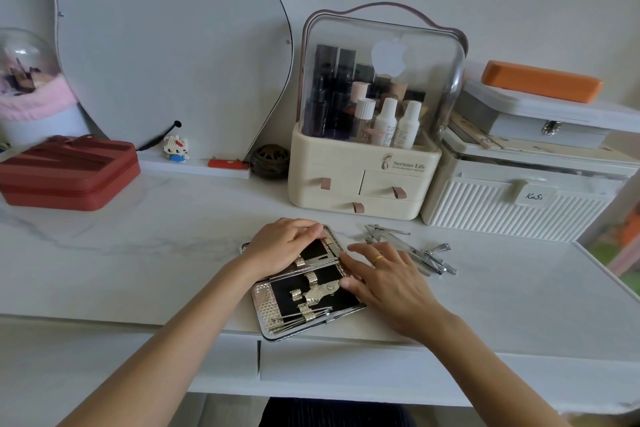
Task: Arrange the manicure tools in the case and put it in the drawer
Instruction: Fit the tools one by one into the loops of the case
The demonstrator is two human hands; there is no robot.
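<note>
An open manicure case point(277, 302) with a silver textured rim and black lining lies at the table's front edge. Several thin tools sit under its gold straps. My left hand point(280, 246) rests flat on the far half of the case, fingers pressing its upper edge. My right hand point(384, 277), with a gold ring, lies over the case's right side, its thumb and fingers touching a metal tool by the hinge. A pile of loose steel manicure tools point(415, 250) lies on the table just right of the case. A shut drawer front point(346, 367) shows below the table edge.
A cream cosmetic organiser point(360, 180) with small drawers stands behind the case. A white ribbed box point(512, 208) is at the right, a red zip case point(69, 173) at the left. A mirror point(156, 45) leans on the wall.
</note>
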